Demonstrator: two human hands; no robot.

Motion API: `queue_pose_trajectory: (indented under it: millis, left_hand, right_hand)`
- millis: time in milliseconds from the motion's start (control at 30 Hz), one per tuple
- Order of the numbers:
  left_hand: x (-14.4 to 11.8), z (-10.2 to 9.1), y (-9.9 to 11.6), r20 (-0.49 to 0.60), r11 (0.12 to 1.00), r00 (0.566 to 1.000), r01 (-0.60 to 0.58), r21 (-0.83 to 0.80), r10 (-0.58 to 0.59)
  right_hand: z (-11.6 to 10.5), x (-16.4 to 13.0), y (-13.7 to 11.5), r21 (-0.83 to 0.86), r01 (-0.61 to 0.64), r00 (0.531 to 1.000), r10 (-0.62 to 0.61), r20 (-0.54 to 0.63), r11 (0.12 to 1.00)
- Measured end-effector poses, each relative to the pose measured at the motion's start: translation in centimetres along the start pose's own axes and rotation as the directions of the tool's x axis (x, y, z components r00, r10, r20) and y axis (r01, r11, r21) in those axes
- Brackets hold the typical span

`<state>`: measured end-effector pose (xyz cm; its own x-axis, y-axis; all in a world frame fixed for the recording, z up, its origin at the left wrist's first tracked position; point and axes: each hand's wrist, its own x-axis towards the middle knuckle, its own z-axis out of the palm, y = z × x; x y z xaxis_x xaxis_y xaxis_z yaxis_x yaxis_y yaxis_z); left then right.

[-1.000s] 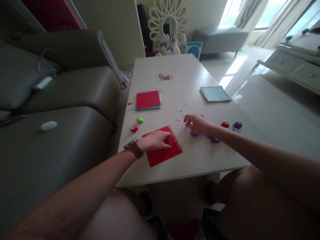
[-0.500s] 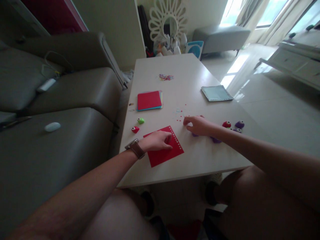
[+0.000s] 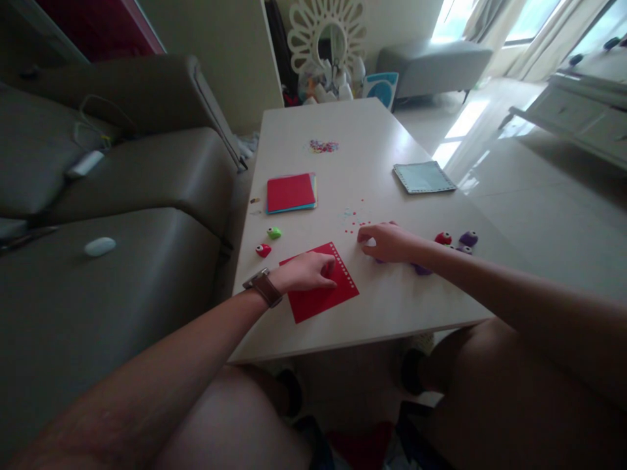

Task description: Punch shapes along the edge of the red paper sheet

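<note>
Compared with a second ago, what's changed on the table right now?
The right hand has shifted slightly leftward, toward the red sheet. I can't see anything taken hold of or let go. Unchanged: the left hand on the red sheet, the red-topped paper stack, the pale stack and the far confetti pile.

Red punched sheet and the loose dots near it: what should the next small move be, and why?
Probably a light pinch by the right hand at the nearest red dots: its bent fingers are just beside them, while the left hand lies over the red punched sheet. I cannot tell whether the right hand holds one.
</note>
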<state>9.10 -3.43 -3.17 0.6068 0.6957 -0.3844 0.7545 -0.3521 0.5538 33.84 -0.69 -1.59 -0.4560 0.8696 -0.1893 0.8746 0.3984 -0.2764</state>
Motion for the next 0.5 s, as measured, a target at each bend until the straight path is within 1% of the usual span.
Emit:
queue_pose_trajectory:
  millis: [233, 500]
  left_hand:
    - [0.02, 0.17, -0.13, -0.019, 1.0, 1.0, -0.019, 0.004, 0.019]
    - [0.1, 0.23, -0.21, -0.017, 1.0, 1.0, -0.01, -0.006, 0.01]
  right_hand:
    - [0.01, -0.08, -0.03, -0.03, 0.015, 1.0, -0.015, 0.007, 0.999]
    - [0.09, 0.01, 0.11, -0.025, 0.026, 1.0, -0.026, 0.009, 0.999]
